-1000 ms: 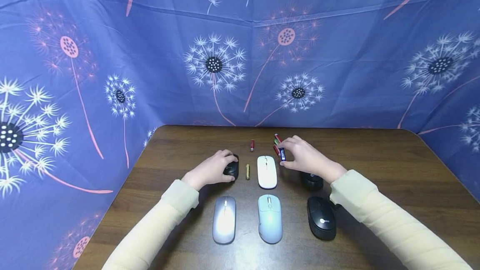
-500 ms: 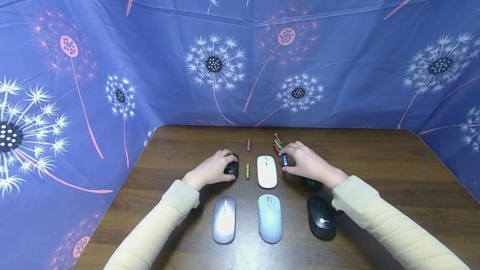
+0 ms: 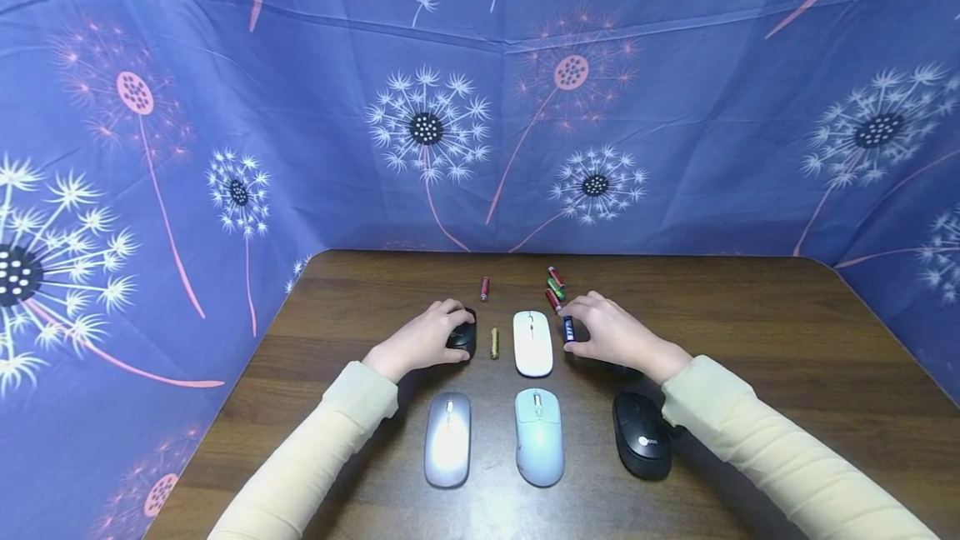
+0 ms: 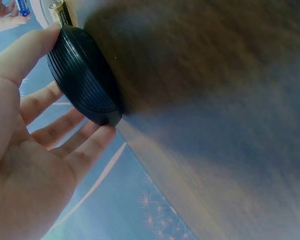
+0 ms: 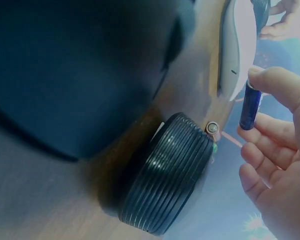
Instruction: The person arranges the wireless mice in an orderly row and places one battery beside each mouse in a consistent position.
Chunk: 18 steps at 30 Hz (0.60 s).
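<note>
At the left of the back row, my left hand (image 3: 420, 342) grips a black computer mouse (image 3: 465, 338), thumb on its near side and fingers over its far end. In the left wrist view the ribbed flank of this mouse (image 4: 82, 75) shows between thumb and fingers. My right hand (image 3: 617, 336) pinches a blue battery (image 3: 568, 329) between thumb and index finger. The right wrist view has the blue battery (image 5: 250, 107) held by its two ends, the other fingers loosely bent. Just left of it lies a white mouse (image 3: 533, 344). A gold battery (image 3: 495, 343) lies between the white and black mice.
Red batteries and a green battery (image 3: 556, 288) lie together behind my right hand; a lone red battery (image 3: 484, 288) is farther left. My right hand partly covers another black mouse (image 3: 630, 372). Nearer are a grey mouse (image 3: 447, 440), a light-blue mouse (image 3: 539, 437) and a black mouse (image 3: 642, 436).
My right hand has drawn the blue battery slightly nearer, away from the red and green ones. The lone red battery has shifted left. My left hand stays on the black mouse.
</note>
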Each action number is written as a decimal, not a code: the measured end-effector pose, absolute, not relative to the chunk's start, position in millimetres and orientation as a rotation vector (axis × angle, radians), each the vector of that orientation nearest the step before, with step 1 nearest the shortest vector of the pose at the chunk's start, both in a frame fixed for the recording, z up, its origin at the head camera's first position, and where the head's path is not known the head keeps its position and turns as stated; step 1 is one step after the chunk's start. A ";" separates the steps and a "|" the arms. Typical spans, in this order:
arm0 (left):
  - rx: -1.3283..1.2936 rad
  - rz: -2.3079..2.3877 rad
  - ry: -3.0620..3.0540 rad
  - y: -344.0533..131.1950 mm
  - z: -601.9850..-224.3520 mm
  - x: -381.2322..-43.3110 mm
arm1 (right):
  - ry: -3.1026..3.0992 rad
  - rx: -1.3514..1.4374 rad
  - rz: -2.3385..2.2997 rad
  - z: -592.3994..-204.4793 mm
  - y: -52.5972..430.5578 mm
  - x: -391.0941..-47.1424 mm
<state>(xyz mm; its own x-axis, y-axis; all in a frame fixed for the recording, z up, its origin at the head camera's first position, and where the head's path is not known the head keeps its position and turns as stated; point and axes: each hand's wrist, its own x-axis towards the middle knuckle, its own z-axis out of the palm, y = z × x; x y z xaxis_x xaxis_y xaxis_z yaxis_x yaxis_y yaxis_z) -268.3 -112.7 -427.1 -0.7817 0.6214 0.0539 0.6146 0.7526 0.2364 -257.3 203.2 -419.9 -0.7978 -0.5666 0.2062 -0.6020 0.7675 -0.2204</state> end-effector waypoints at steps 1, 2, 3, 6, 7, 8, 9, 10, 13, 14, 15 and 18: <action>1.029 0.383 2.914 -112.8 -426.9 -268.3 | -2.836 0.945 0.414 -419.4 202.9 -257.3; 1.028 0.387 2.915 -113.0 -426.6 -268.4 | -2.842 0.949 0.408 -419.0 202.5 -257.3; 1.028 0.390 2.915 -113.1 -426.3 -268.5 | -2.848 0.954 0.403 -418.5 202.1 -257.3; 1.027 0.389 2.917 -113.3 -425.1 -268.4 | -2.866 0.964 0.384 -417.6 201.0 -257.1; 1.025 0.388 2.917 -113.3 -424.8 -268.4 | -2.874 0.962 0.374 -417.7 200.8 -257.1; 1.022 0.385 2.917 -113.2 -424.6 -268.3 | -2.880 0.961 0.364 -417.9 200.7 -257.1; 1.022 0.383 2.915 -113.0 -424.3 -268.3 | -2.885 0.962 0.356 -418.1 200.7 -257.1; 1.021 0.386 2.914 -112.9 -424.2 -268.2 | -2.893 0.962 0.346 -418.4 200.9 -257.0; 1.024 0.389 2.912 -112.4 -424.6 -268.4 | -2.905 0.975 0.330 -420.0 201.8 -256.9; 1.024 0.387 2.912 -112.2 -424.8 -268.5 | -2.907 0.982 0.329 -420.7 202.2 -256.9; 1.026 0.386 2.912 -111.9 -424.8 -268.5 | -2.910 0.986 0.327 -421.5 202.6 -256.9; 1.022 0.380 2.909 -111.2 -424.5 -268.3 | -2.916 0.996 0.322 -423.7 203.4 -256.7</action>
